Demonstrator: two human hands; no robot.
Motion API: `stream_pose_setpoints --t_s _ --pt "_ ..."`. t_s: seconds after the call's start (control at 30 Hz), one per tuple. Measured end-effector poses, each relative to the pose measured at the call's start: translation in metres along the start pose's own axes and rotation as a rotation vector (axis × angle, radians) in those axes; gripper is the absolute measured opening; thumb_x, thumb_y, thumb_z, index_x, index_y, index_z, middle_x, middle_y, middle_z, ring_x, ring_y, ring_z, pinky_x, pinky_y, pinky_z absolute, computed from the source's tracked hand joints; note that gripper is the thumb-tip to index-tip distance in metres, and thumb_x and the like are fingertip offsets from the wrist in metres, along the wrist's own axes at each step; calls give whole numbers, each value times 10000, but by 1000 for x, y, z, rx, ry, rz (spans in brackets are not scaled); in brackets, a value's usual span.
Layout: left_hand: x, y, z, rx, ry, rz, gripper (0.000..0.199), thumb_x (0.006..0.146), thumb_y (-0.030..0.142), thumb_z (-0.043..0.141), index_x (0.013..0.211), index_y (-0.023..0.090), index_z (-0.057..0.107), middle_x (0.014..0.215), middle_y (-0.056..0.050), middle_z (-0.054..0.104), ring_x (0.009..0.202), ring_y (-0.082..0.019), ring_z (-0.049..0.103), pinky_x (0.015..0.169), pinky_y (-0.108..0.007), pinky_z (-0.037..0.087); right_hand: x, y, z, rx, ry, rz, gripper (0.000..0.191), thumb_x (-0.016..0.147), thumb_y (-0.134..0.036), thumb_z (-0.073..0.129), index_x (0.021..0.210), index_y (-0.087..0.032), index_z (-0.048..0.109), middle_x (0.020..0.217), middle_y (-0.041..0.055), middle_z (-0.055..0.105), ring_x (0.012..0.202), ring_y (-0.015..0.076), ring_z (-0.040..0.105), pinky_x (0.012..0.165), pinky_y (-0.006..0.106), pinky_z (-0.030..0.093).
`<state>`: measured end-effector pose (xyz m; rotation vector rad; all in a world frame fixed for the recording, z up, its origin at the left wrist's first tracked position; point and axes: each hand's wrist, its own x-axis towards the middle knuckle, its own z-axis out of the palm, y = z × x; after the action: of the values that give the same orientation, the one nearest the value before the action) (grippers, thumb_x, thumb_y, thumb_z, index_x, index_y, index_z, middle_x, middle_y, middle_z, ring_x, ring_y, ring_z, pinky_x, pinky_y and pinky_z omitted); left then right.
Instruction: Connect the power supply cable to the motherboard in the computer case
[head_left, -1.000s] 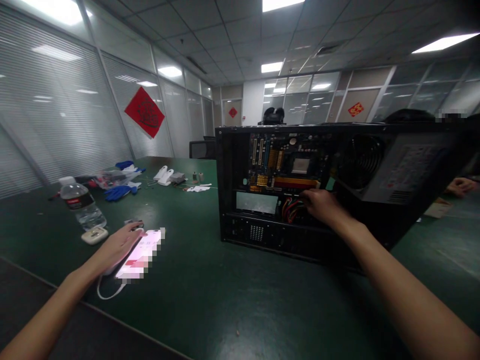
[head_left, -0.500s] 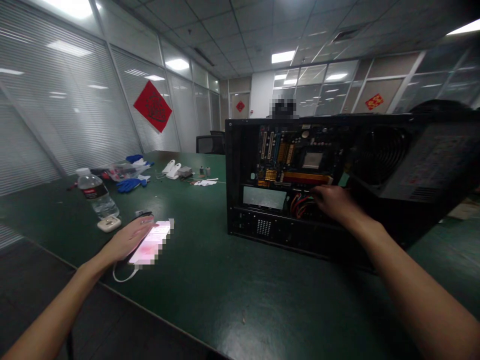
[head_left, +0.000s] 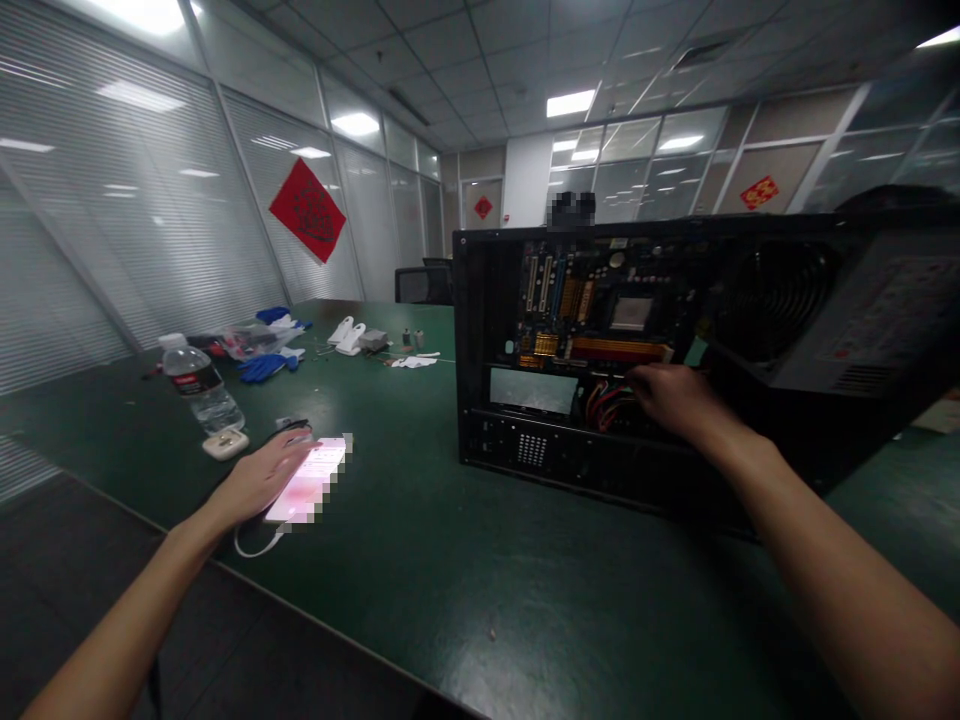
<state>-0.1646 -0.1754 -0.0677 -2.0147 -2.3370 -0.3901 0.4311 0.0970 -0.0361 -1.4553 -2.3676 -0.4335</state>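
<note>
My left hand (head_left: 262, 472) rests at the left edge of a lit phone (head_left: 313, 482), fingers stretched out with the tips over its screen. A white cable (head_left: 259, 550) runs from the phone's near end. On the right, a black computer case (head_left: 480, 435) stands with its open side facing me, showing a motherboard (head_left: 559, 300), a processor (head_left: 632, 313) and a power supply (head_left: 889, 310). My right hand (head_left: 679, 398) reaches inside below the motherboard, beside red and orange wires (head_left: 606, 405). Its fingers are curled together; what they pinch is hidden.
On the green table (head_left: 397, 560), a water bottle (head_left: 201, 385) and a small white case (head_left: 225, 444) stand left of the phone. Blue gloves (head_left: 268, 367), a plastic bag (head_left: 259, 340) and white parts (head_left: 349, 337) lie farther back. A chair (head_left: 421, 286) is behind the table.
The view has shifted slightly, moving the table things a little to the right. My left hand still lies at the phone, and my right hand stays inside the case near the wires.
</note>
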Motion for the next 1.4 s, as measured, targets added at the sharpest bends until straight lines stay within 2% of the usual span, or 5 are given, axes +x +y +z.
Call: stream_pose_setpoints --t_s 0.23,0.5,0.67,1.0,1.4 --pt "0 6 -1 70 24 -34 665 1015 619 266 1406 258 665 1539 -96 553 1288 -320 624 1053 -458 522 -2 -5 -6 3 -26 18 309 988 -180 485 1080 -133 777 1107 160 777 1007 314 743 777 347 530" --pt "4 8 1 95 59 -90 700 997 604 282 1418 175 642 1507 -165 556 1302 -347 604 1062 -513 515 -2 -2 -3 -9 -10 8 311 981 -164 477 1064 -136 776 1091 159 780 983 314 743 773 353 530" --pt "4 4 -2 73 96 -26 695 1016 580 246 1370 167 679 1452 -168 611 1294 -337 612 1061 -480 523 -2 -1 -2 -1 -16 5 322 989 -180 472 1093 -132 773 1109 165 775 986 320 743 777 366 536" --pt "-1 -10 3 122 -6 122 616 1052 567 262 1478 288 607 1594 -68 508 1377 -298 559 1148 -441 465 -3 -2 -2 9 13 9 296 976 -192 504 1083 -147 776 1090 151 779 966 296 739 772 342 530" --pt "-1 -5 0 138 -39 130 633 1058 565 240 1542 281 533 1634 -84 460 1464 -305 483 1209 -490 397 -3 -3 -1 25 34 26 290 975 -203 498 1045 -157 776 1089 149 778 951 296 729 767 346 522"
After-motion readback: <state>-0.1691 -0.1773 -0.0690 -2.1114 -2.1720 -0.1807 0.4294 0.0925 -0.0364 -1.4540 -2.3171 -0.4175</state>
